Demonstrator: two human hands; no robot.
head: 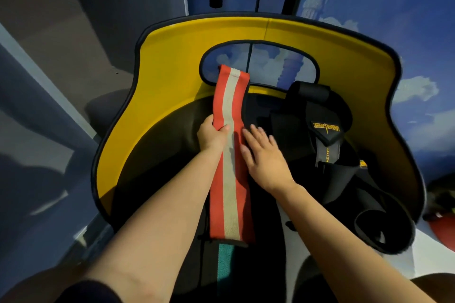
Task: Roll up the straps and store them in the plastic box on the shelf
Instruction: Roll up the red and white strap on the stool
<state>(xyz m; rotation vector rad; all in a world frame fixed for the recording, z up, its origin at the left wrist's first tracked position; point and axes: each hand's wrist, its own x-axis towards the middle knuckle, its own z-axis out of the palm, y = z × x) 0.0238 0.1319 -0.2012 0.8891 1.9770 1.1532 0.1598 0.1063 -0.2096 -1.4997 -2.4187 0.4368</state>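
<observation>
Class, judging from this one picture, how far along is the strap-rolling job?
Done: nothing visibly; no rolled strap or plastic box shows. In hand: the left hand pinches the red-and-white strap, lying flat and unrolled on the yellow-and-black seat, while the right hand rests open on it. Left: rolling it, the black straps, and storing all.

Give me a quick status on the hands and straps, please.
Left hand pinching red-and-white strap, unrolled. Right hand flat on it. Black straps alongside, untouched.
</observation>
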